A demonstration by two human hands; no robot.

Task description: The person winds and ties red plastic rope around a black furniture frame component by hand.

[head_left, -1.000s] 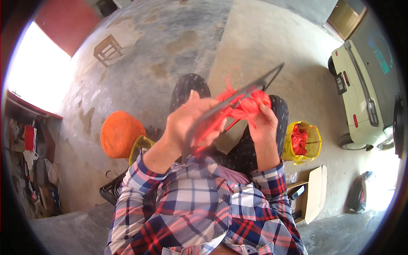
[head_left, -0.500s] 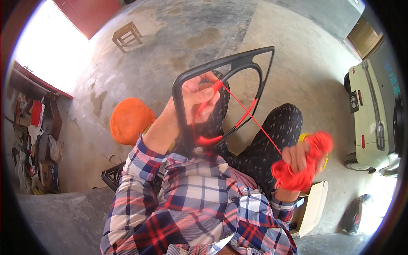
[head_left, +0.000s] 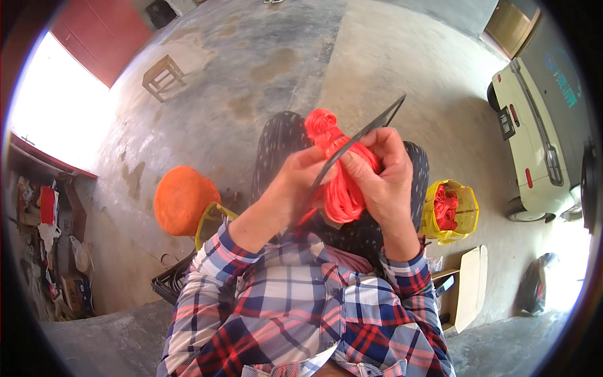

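Above the lap, over dark dotted trousers [head_left: 276, 147]: bundle of red-orange cord [head_left: 342, 182] clasped in the right hand [head_left: 383, 173], grip wrapped around the strands; thin dark frame [head_left: 358, 141], seen edge-on, pinched by the left hand [head_left: 301, 182]. Lower right, on the concrete floor [head_left: 251, 69]: yellow bag [head_left: 468, 217] of more red cord. Left: orange cushion [head_left: 182, 201].

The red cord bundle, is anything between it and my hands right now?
Nothing visible. The right hand grips the red cord bundle directly, and the left hand touches it from the other side. The thin black frame lies across the bundle, pinched between both hands.
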